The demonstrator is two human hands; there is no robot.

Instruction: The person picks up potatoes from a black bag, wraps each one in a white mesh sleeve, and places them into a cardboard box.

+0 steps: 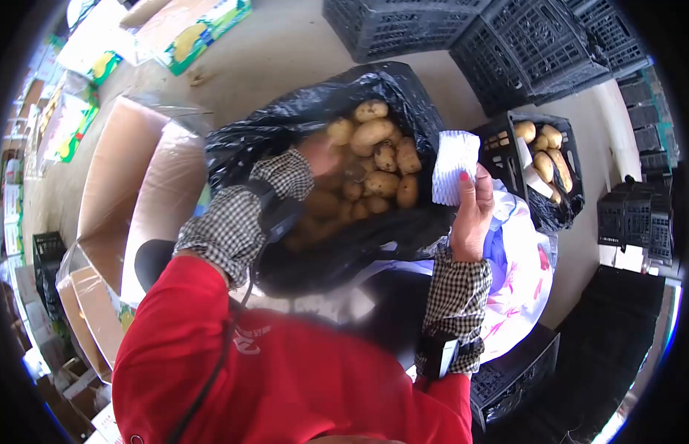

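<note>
1. Far left: open brown cardboard boxes (130, 170) lined with clear film stand on the concrete floor (285, 52). Flat cartons printed in green and yellow (200, 29) lie behind them.

2. Left hand (320, 153): the arm, in a black-and-white checked sleeve, reaches into the open black plastic bag (285, 129). The hand is down among the brown oval potatoes (372, 133) that fill the bag. It is blurred, so it cannot be told whether its fingers have closed on a potato or only touch the pile.

3. Right hand (472, 214): raised just beside the right edge of the bag. Its fingers are closed on a white foam mesh sleeve (455, 164), held upright and clear of the potatoes.

4. Right: a black plastic slatted crate (500, 140) holds a few more potatoes, at least one with white wrapping around it. Empty crates of the same kind (529, 52) are stacked behind it. A white plastic bag with pink print (522, 281) lies below the right hand.

5. Step in hand, as judged: one potato is being selected from the bag while a sleeve is held ready.

6. Requirements for a next move, as judged: a firm grip on a single potato, a lift clear of the bag rim, and the sleeve mouth spread open and lined up with one end of the potato.
</note>
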